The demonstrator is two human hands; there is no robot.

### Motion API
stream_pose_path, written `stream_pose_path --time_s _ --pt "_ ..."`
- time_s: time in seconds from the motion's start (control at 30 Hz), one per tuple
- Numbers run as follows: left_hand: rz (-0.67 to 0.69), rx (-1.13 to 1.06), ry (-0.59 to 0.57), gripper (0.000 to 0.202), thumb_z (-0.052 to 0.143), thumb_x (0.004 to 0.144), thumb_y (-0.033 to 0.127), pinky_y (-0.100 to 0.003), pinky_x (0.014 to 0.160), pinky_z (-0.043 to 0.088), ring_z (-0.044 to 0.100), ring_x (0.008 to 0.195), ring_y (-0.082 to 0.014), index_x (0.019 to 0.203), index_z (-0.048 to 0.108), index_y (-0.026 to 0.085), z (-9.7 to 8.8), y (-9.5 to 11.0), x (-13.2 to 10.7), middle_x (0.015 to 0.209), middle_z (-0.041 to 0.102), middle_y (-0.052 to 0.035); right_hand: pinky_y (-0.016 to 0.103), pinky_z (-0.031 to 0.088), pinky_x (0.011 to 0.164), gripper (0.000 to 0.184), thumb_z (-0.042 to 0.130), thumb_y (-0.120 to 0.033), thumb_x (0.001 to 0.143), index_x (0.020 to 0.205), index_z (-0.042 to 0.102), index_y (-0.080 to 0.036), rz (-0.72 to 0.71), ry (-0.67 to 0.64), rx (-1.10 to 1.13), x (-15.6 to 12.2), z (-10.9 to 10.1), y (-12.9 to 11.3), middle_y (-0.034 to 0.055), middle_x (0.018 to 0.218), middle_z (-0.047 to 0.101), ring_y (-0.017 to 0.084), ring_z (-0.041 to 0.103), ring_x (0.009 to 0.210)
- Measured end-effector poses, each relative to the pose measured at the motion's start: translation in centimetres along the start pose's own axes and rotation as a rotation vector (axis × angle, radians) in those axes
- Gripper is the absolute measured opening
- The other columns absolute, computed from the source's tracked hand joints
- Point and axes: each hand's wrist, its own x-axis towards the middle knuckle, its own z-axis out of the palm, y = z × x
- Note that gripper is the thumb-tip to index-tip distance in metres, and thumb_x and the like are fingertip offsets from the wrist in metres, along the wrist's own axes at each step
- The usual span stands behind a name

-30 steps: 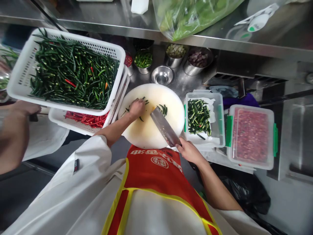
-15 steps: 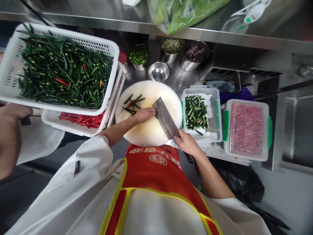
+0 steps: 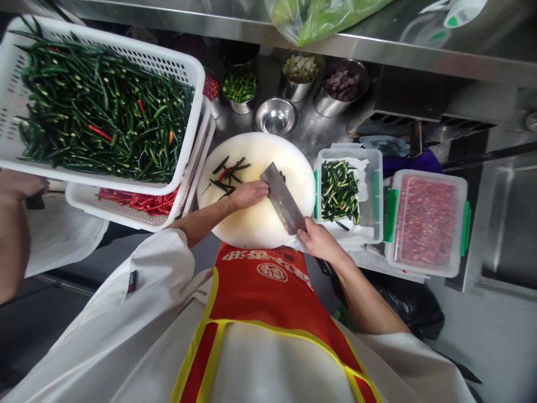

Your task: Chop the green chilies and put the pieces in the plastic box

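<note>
My right hand (image 3: pixel 319 242) grips the handle of a cleaver (image 3: pixel 282 197), whose blade lies across a round white cutting board (image 3: pixel 268 151). My left hand (image 3: pixel 247 195) rests on the board with fingers curled, pressed against the blade's left side; what is under the fingers is hidden. A small pile of green chilies with one red one (image 3: pixel 229 170) lies on the board just beyond my left hand.
A white basket of green chilies (image 3: pixel 100 106) is stacked on a basket of red chilies (image 3: pixel 138 202) at left. A clear tub of cut green chilies (image 3: pixel 342 193) and a tub of chopped red chili (image 3: pixel 425 221) stand right. Steel bowls (image 3: pixel 274 115) sit behind. Another person's arm (image 3: pixel 12 224) is far left.
My left hand moved from the chili pile at the board's far left to the blade's side. The cleaver shifted left and closer over the board; the chili pile now lies uncovered.
</note>
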Motion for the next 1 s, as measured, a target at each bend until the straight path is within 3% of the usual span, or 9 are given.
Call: stream_pose_path --time_s 0.1,0.2,0.37,0.5,0.67,0.8,1.0 --pt "0.003 0.013 -0.036 0.033 0.037 0.104 0.028 -0.030 0.091 0.053 0.063 0.106 -0.0175 0.103 0.069 0.019 -0.2 0.2 -0.2 0.114 0.068 -0.0084 0.029 0.039 0.067 0.017 0.043 -0.029 0.095 0.105 0.052 -0.018 -0.004 0.118 -0.035 2.8 1.3 -0.6 0.0120 0.085 0.071 0.026 0.066 0.081" --pt "-0.045 0.044 -0.041 0.033 0.036 0.103 0.027 -0.032 0.092 0.052 0.062 0.103 -0.0180 0.103 0.068 0.018 -1.2 0.0 -0.3 0.111 0.068 -0.0088 0.030 0.041 0.067 0.020 0.042 -0.032 0.095 0.106 0.053 -0.019 0.005 0.169 0.062 3.7 1.6 -0.7 0.0078 0.075 0.070 0.025 0.065 0.074" --pt "-0.452 0.235 0.122 0.025 0.042 0.097 0.019 -0.039 0.093 0.049 0.057 0.102 -0.0236 0.098 0.067 0.016 -4.2 -2.5 0.2 0.109 0.063 -0.0125 0.031 0.043 0.064 0.024 0.041 -0.036 0.095 0.107 0.053 -0.020 0.016 0.126 0.156 0.1 0.8 0.2 0.0032 0.063 0.065 0.025 0.064 0.066" --pt "-0.583 0.327 0.025 0.020 0.047 0.092 0.016 -0.041 0.088 0.048 0.055 0.102 -0.0273 0.087 0.066 0.017 -5.2 -4.0 1.0 0.106 0.062 -0.0139 0.030 0.042 0.064 0.023 0.041 -0.034 0.094 0.108 0.054 -0.021 0.000 0.004 0.135 -2.5 1.0 0.8 0.0018 0.065 0.064 0.024 0.065 0.066" --pt "-0.560 0.228 0.043 0.023 0.047 0.094 0.018 -0.036 0.088 0.049 0.058 0.098 -0.0242 0.089 0.069 0.016 -4.7 -3.8 1.6 0.104 0.065 -0.0122 0.030 0.043 0.064 0.018 0.041 -0.035 0.094 0.100 0.053 -0.023 0.053 0.039 0.148 -2.3 1.8 1.4 0.0009 0.066 0.064 0.023 0.065 0.068" --pt "-0.475 0.221 -0.035 0.024 0.046 0.094 0.016 -0.036 0.090 0.049 0.060 0.101 -0.0253 0.094 0.070 0.013 -4.6 -3.0 1.3 0.101 0.067 -0.0131 0.031 0.043 0.065 0.015 0.041 -0.035 0.094 0.098 0.050 -0.024 0.087 0.074 0.174 -1.8 1.5 1.4 0.0004 0.064 0.062 0.024 0.064 0.065" --pt "-0.175 0.100 -0.218 0.027 0.042 0.097 0.016 -0.033 0.087 0.050 0.060 0.099 -0.0220 0.094 0.069 0.014 -3.4 1.3 0.8 0.106 0.067 -0.0114 0.031 0.042 0.064 0.018 0.041 -0.035 0.094 0.103 0.050 -0.023 0.082 0.075 0.142 -1.6 0.9 1.0 0.0001 0.062 0.061 0.024 0.062 0.063"
